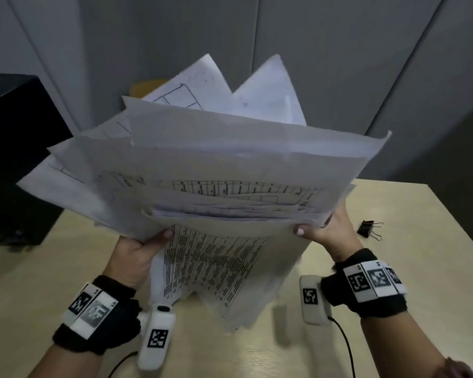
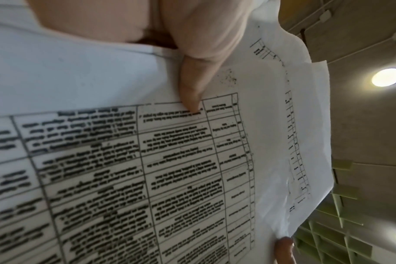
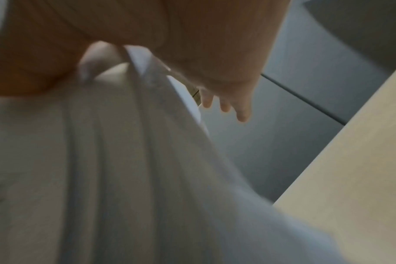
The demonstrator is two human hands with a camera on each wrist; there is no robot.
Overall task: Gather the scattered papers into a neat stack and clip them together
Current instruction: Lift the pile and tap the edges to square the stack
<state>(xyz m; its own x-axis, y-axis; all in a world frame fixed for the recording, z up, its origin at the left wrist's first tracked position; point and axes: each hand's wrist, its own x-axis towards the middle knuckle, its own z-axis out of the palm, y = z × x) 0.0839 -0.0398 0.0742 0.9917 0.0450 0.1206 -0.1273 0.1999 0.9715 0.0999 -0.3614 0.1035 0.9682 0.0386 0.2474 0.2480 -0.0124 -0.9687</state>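
A loose, fanned bundle of printed papers (image 1: 216, 165) is held up above the wooden table (image 1: 410, 282), its sheets askew and their corners sticking out. My left hand (image 1: 159, 238) grips the bundle's near left edge, and its thumb (image 2: 192, 80) presses on a sheet printed with a table (image 2: 147, 160). My right hand (image 1: 311, 230) pinches the near right edge, thumb on top. In the right wrist view the papers (image 3: 124, 160) hang blurred, with fingertips (image 3: 224, 105) behind them. A black binder clip (image 1: 369, 229) lies on the table just right of my right hand.
A black box (image 1: 17, 148) stands at the table's left side. Grey wall panels (image 1: 339, 64) rise behind the table. Something yellow-orange (image 1: 145, 87) shows behind the papers. The table's right edge (image 3: 328, 142) runs close to my right hand.
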